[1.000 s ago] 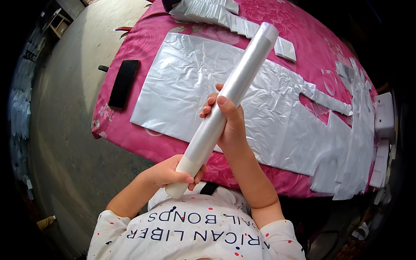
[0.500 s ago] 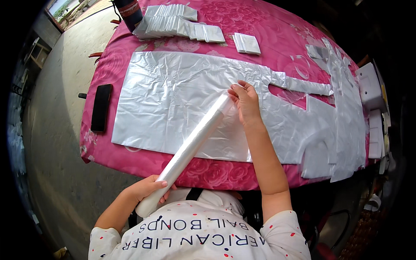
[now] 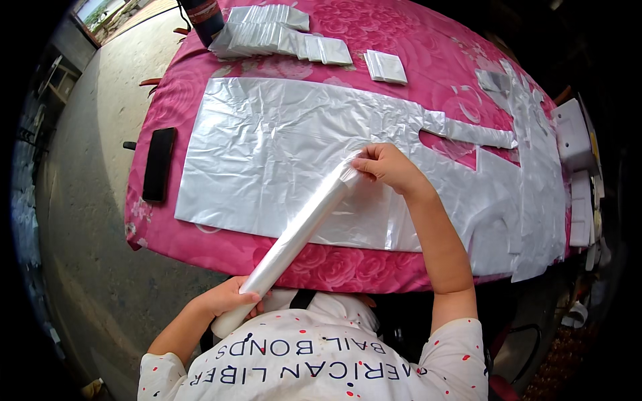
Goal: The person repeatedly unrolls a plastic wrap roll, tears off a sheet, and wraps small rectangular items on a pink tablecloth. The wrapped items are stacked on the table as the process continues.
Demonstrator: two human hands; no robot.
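Note:
A long, flattened roll of thin clear plastic film (image 3: 287,244) slants from my lap up over the table. My left hand (image 3: 235,297) is closed round its lower end, near the table's front edge. At the upper end my right hand (image 3: 388,167) pinches the film between thumb and fingers. Beneath the roll's upper part lies a wide stack of silvery-white plastic sheets (image 3: 234,154), spread flat and wrinkled. The sheets have a cut-out and a strap-like strip (image 3: 481,133) on their right side.
Folded plastic packets (image 3: 267,39) stand in rows at the back, with a smaller pile (image 3: 386,67) beside them. A black phone (image 3: 159,166) lies at left on the pink floral tablecloth (image 3: 334,269). A dark cylindrical container (image 3: 202,19) stands back left; white boxes (image 3: 574,137) sit at right.
My right hand has moved slightly down and turned, its fingers now pointing left on the film's upper end, with the elbow farther right. My left hand stays on the lower end.

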